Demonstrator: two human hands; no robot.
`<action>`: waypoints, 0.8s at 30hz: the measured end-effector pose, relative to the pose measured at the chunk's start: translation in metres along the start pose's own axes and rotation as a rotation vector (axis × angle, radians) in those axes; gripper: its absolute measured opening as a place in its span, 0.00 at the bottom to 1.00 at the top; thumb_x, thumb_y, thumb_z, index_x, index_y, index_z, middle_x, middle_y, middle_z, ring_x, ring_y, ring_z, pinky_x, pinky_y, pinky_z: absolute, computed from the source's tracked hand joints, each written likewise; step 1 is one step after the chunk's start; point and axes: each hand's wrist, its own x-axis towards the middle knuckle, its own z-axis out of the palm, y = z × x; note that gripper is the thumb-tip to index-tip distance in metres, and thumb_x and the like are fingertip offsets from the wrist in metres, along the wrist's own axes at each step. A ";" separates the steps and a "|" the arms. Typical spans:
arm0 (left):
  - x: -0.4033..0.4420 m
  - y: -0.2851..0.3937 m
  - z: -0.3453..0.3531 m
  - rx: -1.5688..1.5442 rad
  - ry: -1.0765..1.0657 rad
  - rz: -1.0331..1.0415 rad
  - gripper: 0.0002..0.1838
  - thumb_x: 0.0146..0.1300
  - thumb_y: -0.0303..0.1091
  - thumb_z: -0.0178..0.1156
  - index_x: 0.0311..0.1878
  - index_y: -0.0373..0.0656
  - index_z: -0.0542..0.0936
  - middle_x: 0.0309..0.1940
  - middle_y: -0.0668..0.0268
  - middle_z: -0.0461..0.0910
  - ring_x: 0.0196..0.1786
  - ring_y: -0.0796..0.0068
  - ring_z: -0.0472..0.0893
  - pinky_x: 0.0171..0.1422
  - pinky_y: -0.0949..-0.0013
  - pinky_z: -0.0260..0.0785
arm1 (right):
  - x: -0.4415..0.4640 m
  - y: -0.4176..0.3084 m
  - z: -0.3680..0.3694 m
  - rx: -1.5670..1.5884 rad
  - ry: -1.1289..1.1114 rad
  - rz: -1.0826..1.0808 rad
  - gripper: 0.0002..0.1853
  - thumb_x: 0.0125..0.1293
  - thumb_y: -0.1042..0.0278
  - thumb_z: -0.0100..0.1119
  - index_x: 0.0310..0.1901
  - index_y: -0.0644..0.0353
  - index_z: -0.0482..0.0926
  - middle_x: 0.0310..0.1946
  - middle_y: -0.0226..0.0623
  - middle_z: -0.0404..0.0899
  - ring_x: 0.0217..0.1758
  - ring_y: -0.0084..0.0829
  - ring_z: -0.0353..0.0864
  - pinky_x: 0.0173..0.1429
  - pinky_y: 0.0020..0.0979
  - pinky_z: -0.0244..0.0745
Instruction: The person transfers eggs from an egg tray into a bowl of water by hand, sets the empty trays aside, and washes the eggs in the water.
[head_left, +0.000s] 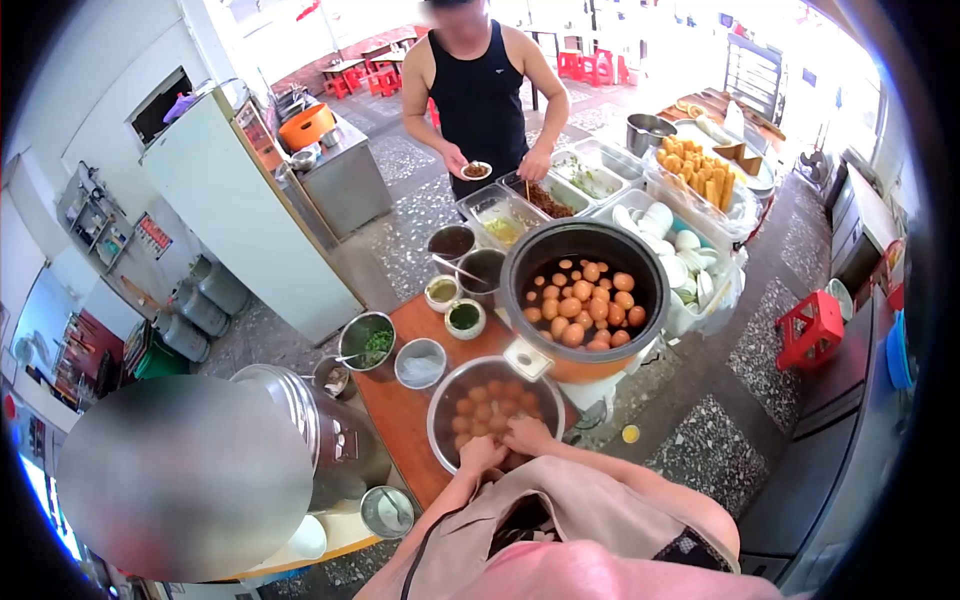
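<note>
I am leaning over the metal bowl [441,418] with both hands at its near side, and it is standing close against my tan garment [600,495], presumably so that my forearms are reaching in without stretching. My left grip [484,453] and my right grip [527,435] are sitting close together, probably because they are sharing work on one small spot; my fingertips are hiding down in the bowl, so I cannot tell how far either grip is opening or whether it is holding an egg. The big pot [515,275] is standing just beyond, to the far right, likely because its soaked eggs [580,300] are belonging with mine within easy reach. To the left on the bench [398,440], the bowl of chopped greens [376,346] and the small pale bowl [421,364] are clustering out of my elbows' way, I judge. The eggs [483,411] before me are lying inside the metal bowl, crowding together in liquid, filling much of it toward the far side. They are looking rounded, reddish brown and somewhat dull, while those in the pot are showing brighter and more orange against dark liquid. Whether mine are still wearing shells, I cannot tell.
</note>
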 end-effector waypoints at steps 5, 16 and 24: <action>-0.002 -0.001 0.008 0.017 -0.003 0.027 0.20 0.56 0.52 0.52 0.36 0.47 0.83 0.32 0.52 0.82 0.37 0.51 0.81 0.43 0.52 0.74 | -0.002 0.006 0.014 -0.051 -0.002 -0.057 0.13 0.56 0.62 0.53 0.41 0.56 0.79 0.42 0.49 0.73 0.46 0.52 0.74 0.48 0.47 0.73; 0.013 -0.015 0.020 -0.186 0.051 0.072 0.20 0.65 0.47 0.46 0.36 0.40 0.80 0.31 0.44 0.79 0.36 0.41 0.78 0.43 0.47 0.70 | 0.004 -0.002 0.008 0.052 -0.013 -0.031 0.11 0.56 0.70 0.52 0.41 0.59 0.74 0.47 0.60 0.65 0.44 0.60 0.73 0.47 0.51 0.71; 0.009 -0.013 0.014 -0.415 -0.001 0.150 0.18 0.64 0.43 0.46 0.45 0.39 0.76 0.42 0.44 0.77 0.47 0.43 0.76 0.51 0.52 0.68 | 0.014 0.016 0.017 0.068 -0.134 -0.024 0.17 0.56 0.58 0.53 0.43 0.61 0.75 0.42 0.58 0.75 0.40 0.57 0.78 0.45 0.53 0.74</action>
